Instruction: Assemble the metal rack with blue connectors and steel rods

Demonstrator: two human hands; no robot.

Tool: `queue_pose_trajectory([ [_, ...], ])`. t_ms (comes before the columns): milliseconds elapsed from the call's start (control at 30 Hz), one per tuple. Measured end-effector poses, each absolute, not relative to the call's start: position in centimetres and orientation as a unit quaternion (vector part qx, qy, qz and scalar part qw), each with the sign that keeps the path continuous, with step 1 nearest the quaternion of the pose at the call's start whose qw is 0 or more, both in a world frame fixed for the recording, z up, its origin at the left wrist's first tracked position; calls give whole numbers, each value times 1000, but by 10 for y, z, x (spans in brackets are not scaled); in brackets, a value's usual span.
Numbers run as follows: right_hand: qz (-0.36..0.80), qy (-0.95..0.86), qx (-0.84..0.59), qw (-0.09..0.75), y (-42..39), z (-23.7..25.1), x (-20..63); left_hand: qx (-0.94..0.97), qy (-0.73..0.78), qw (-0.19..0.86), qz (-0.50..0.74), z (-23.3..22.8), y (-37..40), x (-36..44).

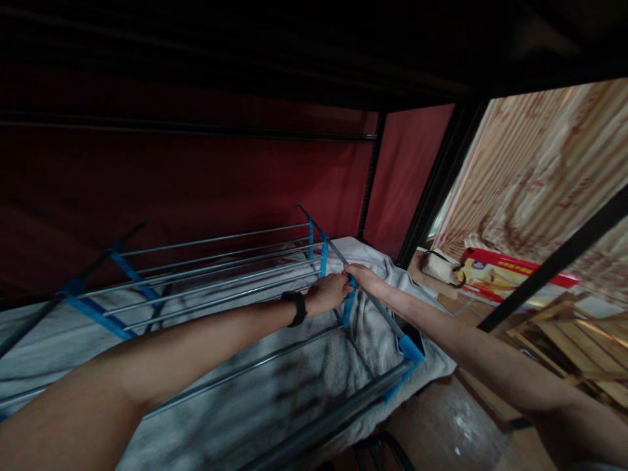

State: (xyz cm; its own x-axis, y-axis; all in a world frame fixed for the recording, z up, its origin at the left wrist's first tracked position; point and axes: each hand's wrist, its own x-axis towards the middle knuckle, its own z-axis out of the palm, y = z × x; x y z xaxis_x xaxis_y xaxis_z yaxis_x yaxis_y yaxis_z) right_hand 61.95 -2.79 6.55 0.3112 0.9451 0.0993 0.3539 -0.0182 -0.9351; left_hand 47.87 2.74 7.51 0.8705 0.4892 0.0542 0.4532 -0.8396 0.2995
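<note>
A folding drying rack (220,289) with grey metal bars and blue plastic joints stands on a pale grey blanket (299,379). At its right end, my left hand (330,293), with a black band on the wrist, is closed around a blue joint piece (349,304); the fingertips are partly hidden. My right hand (364,277) is right beside it, fingers wrapped on the grey side tube (385,314) just above that joint. Both hands nearly touch. More blue joints (98,314) show at the rack's left end.
A dark metal frame (432,183) and a low dark overhang enclose the space, with red cloth (220,176) behind. A phone-like dark object (411,339) lies by the tube. To the right are a red and yellow box (510,275), a pale bag (441,267) and wooden slats (583,340).
</note>
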Motion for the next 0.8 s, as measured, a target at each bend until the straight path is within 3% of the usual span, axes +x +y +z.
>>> queue_pose_trajectory([
  [300,278,-514,-667,462,-28,69,618,958,234,152,63,88,19,475],
  [433,326,-495,-684,424,-33,74,618,970,178,148,78,107,16,447],
  [567,381,-447,-690,424,-40,78,619,971,200,103,78,134,33,370],
  [733,391,-440,-695,412,-41,78,622,890,442,-26,110,162,88,210],
  [800,363,-447,-717,392,-40,77,622,822,559,-29,107,166,105,140],
])
